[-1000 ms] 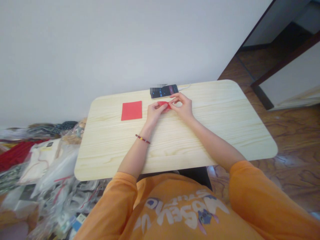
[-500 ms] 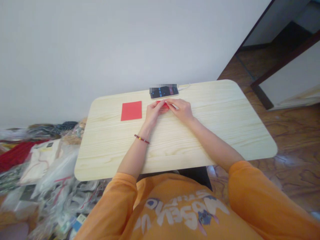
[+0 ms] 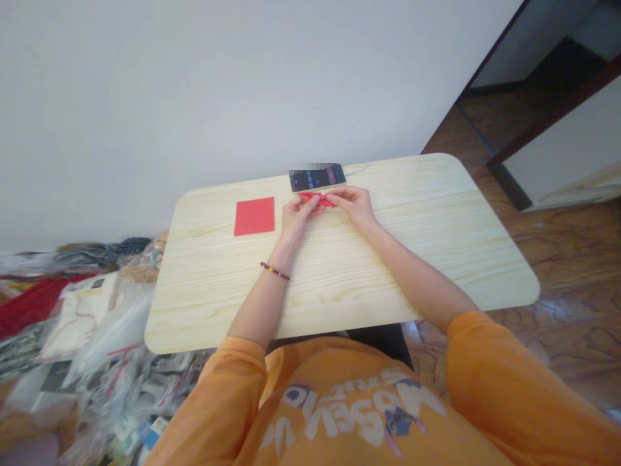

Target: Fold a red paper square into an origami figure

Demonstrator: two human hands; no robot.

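Between my two hands, near the table's far edge, is a small folded piece of red paper (image 3: 322, 199). My left hand (image 3: 297, 217) pinches its left part between thumb and fingers, and a bracelet circles that wrist. On the paper's right side, my right hand (image 3: 355, 204) grips it with thumb and forefinger. The fingers cover part of the paper, so its exact shape is unclear. A flat square red sheet (image 3: 255, 216) lies on the table just left of my left hand.
A phone (image 3: 317, 178) with a lit screen and a white cable lies right behind the hands, by the wall. The pale wooden table (image 3: 208, 285) has rounded corners. Plastic bags and clothes (image 3: 111, 336) are piled on the left; a wooden floor shows on the right.
My right hand has shifted slightly, its thumb and forefinger now further from my left thumb. More of the folded red paper shows between the hands.
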